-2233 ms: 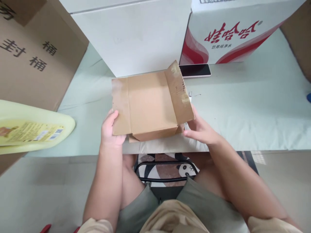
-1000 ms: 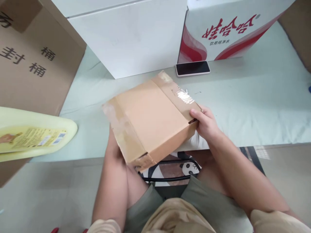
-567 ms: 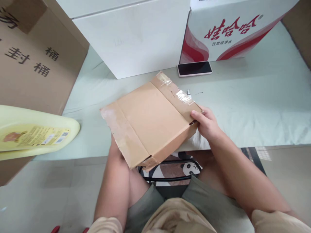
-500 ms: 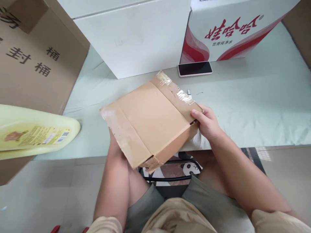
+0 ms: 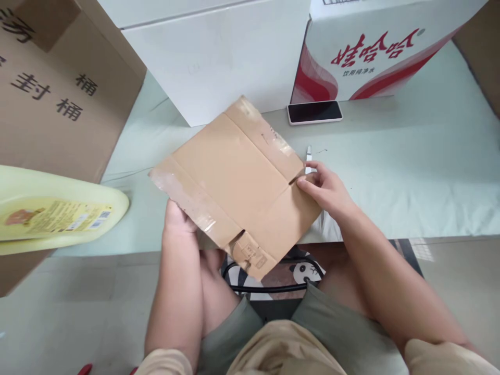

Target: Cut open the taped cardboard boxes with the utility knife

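I hold a small brown cardboard box (image 5: 238, 182), pressed almost flat, over the near edge of the table. Old tape strips run along its left and upper right flaps. My left hand (image 5: 176, 221) grips it from beneath at the lower left, its fingers mostly hidden under the cardboard. My right hand (image 5: 323, 188) pinches the right corner where two panels meet. A small white pen-like object (image 5: 308, 156) lies on the table just beyond my right fingers.
The table wears a pale green cloth (image 5: 410, 172). A phone (image 5: 315, 112) lies face up before a red-and-white carton (image 5: 375, 52). A large white box (image 5: 219, 57) stands behind, a brown carton (image 5: 58, 88) at left, a yellow jug (image 5: 54, 211) beside it.
The box has gone from a raised, three-dimensional shape to nearly flat, its near side panel folded outward. My right hand slid a little left and up along the edge.
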### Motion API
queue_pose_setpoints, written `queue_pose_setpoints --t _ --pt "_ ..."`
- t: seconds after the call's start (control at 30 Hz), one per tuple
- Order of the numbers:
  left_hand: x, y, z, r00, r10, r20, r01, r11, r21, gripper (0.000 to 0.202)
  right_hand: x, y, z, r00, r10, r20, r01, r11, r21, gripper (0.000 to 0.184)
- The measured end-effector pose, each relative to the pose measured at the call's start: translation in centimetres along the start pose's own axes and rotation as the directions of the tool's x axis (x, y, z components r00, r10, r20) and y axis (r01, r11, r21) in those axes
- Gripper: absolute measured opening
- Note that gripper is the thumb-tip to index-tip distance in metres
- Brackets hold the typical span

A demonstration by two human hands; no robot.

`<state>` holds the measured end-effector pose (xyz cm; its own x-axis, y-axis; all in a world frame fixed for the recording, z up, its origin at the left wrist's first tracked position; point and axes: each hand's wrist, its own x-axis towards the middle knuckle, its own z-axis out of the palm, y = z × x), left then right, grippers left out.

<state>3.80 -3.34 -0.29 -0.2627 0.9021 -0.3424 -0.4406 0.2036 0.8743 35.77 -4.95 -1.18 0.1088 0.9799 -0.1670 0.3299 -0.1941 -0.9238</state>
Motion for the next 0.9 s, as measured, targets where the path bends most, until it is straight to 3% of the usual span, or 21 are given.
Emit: queue_pose_setpoints --t 0.07,0.13,0.2,0.27,0.33,0.43,0.53,0.63,0.7,0.8,0.9 --pt "0.1 0.2 0.0 0.999 -0.005 -0.038 0.001 0.996 -0.095 0.037 0.0 -0.1 -0.1 0.998 0.046 0.044 -0.046 0.999 0.002 0.046" --pt "-0.1 0.2 0.1 0.997 0.079 0.015 -0.077 0.988 -0.134 0.048 -0.1 -0.1 -0.1 1.000 0.017 0.017 -0.017 1.000 -0.009 0.036" --pt "-0.4 0.1 0.3 0.989 0.122 0.082 -0.114 0.989 -0.096 0.053 -0.2 -0.1 0.1 0.999 -0.017 -0.042 0.016 1.000 -0.020 0.031" --pt "-0.6 -0.4 0.4 0.993 0.077 0.084 -0.078 0.997 0.005 0.045 -0.1 -0.1 0.1 0.997 -0.018 -0.076 0.017 1.000 -0.006 0.030" --pt "-0.5 -0.8 0.3 0.999 0.032 0.038 -0.034 0.997 0.073 0.038 0.0 -0.1 -0.1 0.996 0.003 -0.090 0.004 0.997 0.077 0.031" --pt "0.2 -1.0 0.0 0.998 0.062 0.008 -0.063 0.998 0.023 0.028 0.1 0.0 -0.7 0.997 0.008 -0.080 0.017 0.953 0.304 0.037" --pt "1.0 -1.1 -0.3 0.994 0.107 -0.014 -0.107 0.993 -0.042 0.023 -0.1 0.1 -0.6 0.998 -0.021 0.054 -0.005 0.896 0.444 0.048" --pt "1.4 -1.4 0.1 0.997 0.077 -0.018 -0.078 0.994 -0.072 0.026 -0.8 0.2 0.7 0.965 0.011 0.262 -0.125 0.897 0.425 0.056" --pt "1.3 -1.6 0.8 0.999 0.034 0.014 -0.033 0.996 -0.088 0.030 -1.3 0.0 1.8 0.954 0.046 0.295 -0.173 0.891 0.420 0.059" --pt "1.0 -1.3 1.8 0.992 -0.023 0.124 0.041 0.988 -0.148 0.034 -2.0 -0.9 1.7 0.984 0.041 0.174 -0.117 0.881 0.458 0.058" --pt "0.8 -0.5 2.3 0.979 -0.083 0.186 0.123 0.968 -0.218 0.038 -2.6 -1.9 -1.6 0.993 0.017 -0.117 0.038 0.892 0.450 0.054"
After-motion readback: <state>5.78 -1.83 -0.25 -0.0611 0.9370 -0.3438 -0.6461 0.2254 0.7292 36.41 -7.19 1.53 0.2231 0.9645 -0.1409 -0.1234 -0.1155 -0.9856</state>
